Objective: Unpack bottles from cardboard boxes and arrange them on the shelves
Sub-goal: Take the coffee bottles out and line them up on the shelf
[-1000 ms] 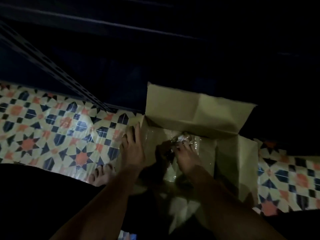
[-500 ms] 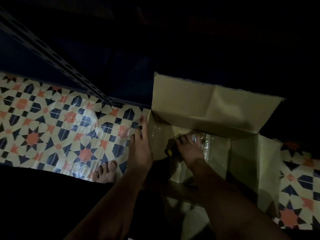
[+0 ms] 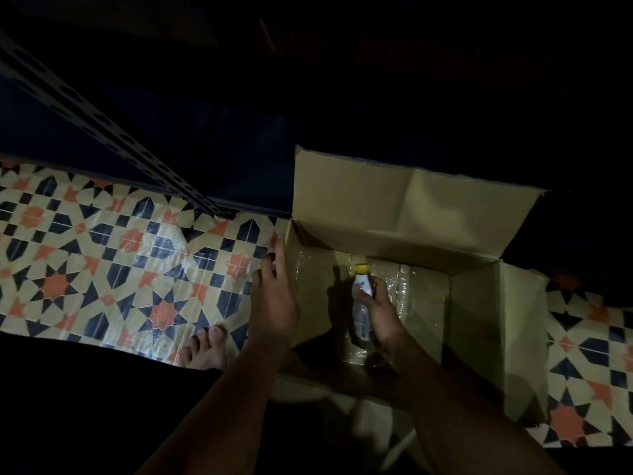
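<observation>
Beneath you the floor [image 3: 102, 269] is tiled in a geometric pattern of cream, dark blue and orange stars. An open cardboard box [image 3: 496, 337] stands directly on it, flaps spread outward. Your bare foot [image 3: 205, 351] rests on the tiles just left of the box. A slotted metal shelf post [image 3: 102, 125] meets the floor behind.

Scene is dim overall; the upper half and lower left corner fall to near black with no detail recoverable. Light comes from above and behind the viewer, reaching the patterned floor [image 3: 102, 269] and the cardboard box [image 3: 394, 207]. Glare streaks show on the glossy floor and on plastic film inside the box. A hard shadow lies on the box bottom beside the bottle [image 3: 362, 303]. Forearms are soft with blur; straight lines bow toward the edges
</observation>
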The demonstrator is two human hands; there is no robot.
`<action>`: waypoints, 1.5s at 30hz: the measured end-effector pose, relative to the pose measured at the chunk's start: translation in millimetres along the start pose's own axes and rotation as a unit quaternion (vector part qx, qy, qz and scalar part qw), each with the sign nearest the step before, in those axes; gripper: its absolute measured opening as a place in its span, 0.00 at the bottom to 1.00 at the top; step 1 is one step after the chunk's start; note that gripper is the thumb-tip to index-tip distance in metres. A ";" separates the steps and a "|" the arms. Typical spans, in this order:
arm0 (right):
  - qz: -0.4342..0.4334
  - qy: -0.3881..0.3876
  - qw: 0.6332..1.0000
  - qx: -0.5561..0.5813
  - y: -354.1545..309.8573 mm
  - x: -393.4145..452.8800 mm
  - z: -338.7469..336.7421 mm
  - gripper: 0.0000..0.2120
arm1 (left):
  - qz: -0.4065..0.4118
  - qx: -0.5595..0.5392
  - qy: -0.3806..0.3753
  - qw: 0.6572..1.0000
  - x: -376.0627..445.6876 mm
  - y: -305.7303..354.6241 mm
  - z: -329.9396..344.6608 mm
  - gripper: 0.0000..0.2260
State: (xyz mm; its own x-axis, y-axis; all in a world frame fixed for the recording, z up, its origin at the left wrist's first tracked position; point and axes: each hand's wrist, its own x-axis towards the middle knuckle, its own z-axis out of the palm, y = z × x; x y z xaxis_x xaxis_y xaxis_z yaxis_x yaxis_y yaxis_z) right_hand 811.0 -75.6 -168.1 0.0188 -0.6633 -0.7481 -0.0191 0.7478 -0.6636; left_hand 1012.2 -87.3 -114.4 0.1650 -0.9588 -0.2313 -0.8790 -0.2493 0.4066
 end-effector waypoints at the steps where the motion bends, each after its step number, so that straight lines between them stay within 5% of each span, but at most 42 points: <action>1: -0.010 0.017 1.000 -0.012 -1.4 -2.9 1.1 0.20 | 0.000 -0.006 0.002 1.000 0.7 -0.9 0.7 0.55; 6: -0.075 0.110 0.989 -0.065 -30.2 -36.0 2.3 0.23 | 0.004 -0.017 -0.030 0.999 0.1 0.9 -14.8 0.53; 12: -0.143 0.130 0.980 -0.051 -105.0 -120.9 -4.3 0.18 | -0.006 0.067 -0.230 0.971 6.2 31.4 -97.3 0.45; 22: -0.240 0.125 0.963 -0.002 -314.1 -342.0 -7.2 0.18 | 0.186 -0.063 -0.076 0.978 -49.5 180.8 -330.4 0.23; 26: -0.315 0.137 0.939 -0.001 -401.3 -432.5 -11.4 0.19 | 0.333 -0.108 -0.005 0.937 -76.4 251.9 -448.2 0.13; 35: -0.473 0.209 0.853 0.063 -550.2 -580.8 -42.0 0.18 | 0.590 -0.070 0.199 0.779 -102.0 391.4 -639.4 0.11; 40: -0.546 0.278 0.789 0.038 -608.9 -620.6 -73.8 0.18 | 0.667 -0.068 0.084 0.737 -77.6 457.4 -675.1 0.10; 45: -0.547 0.334 0.765 0.060 -641.0 -621.1 -107.0 0.17 | 0.701 -0.029 -0.026 0.712 -52.6 489.5 -674.8 0.09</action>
State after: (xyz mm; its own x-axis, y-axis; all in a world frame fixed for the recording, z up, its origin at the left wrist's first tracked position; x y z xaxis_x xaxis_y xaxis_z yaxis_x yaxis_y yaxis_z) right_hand 704.6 -145.8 721.7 -0.5577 -0.7300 0.3951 -0.2653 -0.2943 -0.9182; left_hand 875.2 -250.8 693.2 -0.8750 -0.2640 0.4058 -0.1429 0.9417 0.3046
